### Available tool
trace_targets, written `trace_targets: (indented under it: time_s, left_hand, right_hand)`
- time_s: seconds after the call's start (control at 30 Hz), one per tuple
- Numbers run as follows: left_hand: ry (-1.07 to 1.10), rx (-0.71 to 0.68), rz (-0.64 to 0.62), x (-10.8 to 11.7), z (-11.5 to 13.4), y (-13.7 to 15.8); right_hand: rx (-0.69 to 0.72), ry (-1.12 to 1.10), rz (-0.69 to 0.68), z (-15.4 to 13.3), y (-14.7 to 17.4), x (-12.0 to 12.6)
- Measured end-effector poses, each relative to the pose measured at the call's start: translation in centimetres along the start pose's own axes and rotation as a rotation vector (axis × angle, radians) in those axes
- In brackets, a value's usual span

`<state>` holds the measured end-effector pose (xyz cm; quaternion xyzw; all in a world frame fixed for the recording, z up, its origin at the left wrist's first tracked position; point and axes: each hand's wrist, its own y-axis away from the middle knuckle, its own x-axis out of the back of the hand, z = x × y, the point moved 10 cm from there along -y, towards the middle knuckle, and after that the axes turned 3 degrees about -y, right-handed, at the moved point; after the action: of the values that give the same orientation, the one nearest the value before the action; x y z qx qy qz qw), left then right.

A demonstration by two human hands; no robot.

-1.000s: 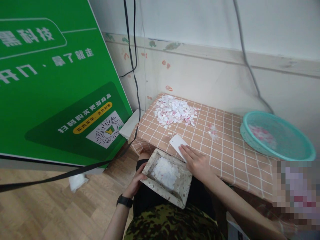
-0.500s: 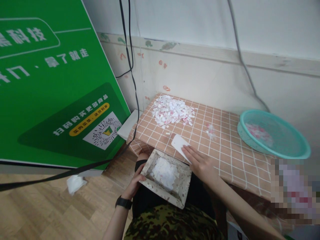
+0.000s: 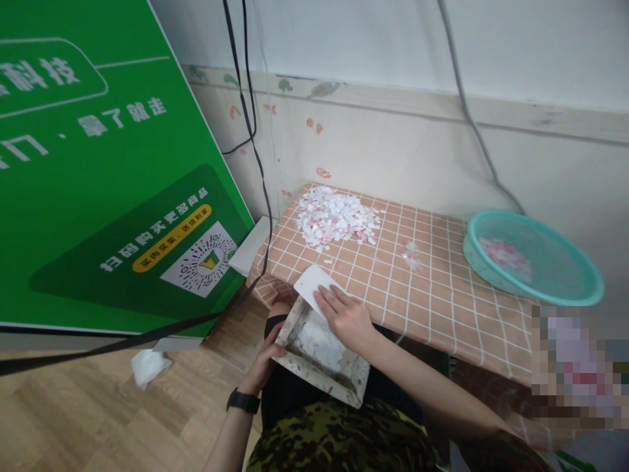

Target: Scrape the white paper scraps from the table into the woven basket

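My left hand grips the left rim of a shallow speckled tray that rests on my lap, below the table edge. White paper scraps lie inside the tray, partly hidden by my right hand. That hand holds a flat white card with a small hole near one corner, over the tray's far side by the table edge. On the table sits a pile of white and pink paper scraps. A smaller cluster of scraps lies right of the pile.
A turquoise basket holding pink and white scraps stands at the table's right. The table has a brown checked cloth. A green panel stands left, with a black strap crossing before it. White crumpled plastic lies on the floor.
My right hand has moved left with the card, from the table edge to over the tray, now covering part of the scraps inside. My left hand keeps its hold on the rim.
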<state>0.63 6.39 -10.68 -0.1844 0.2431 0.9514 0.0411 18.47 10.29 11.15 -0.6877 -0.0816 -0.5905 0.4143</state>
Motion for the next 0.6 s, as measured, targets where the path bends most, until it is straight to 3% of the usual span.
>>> trace_targets:
  time_s: [0.27, 0.6]
  left_hand:
    - [0.0, -0.002, -0.019, -0.5, 0.3, 0.1]
    - [0.021, 0.01, -0.014, -0.1, -0.2, -0.1]
  right_hand:
    - [-0.114, 0.016, -0.021, 3.4, 3.4, 0.9]
    - [-0.266, 0.088, -0.017, 7.8, 4.8, 1.6]
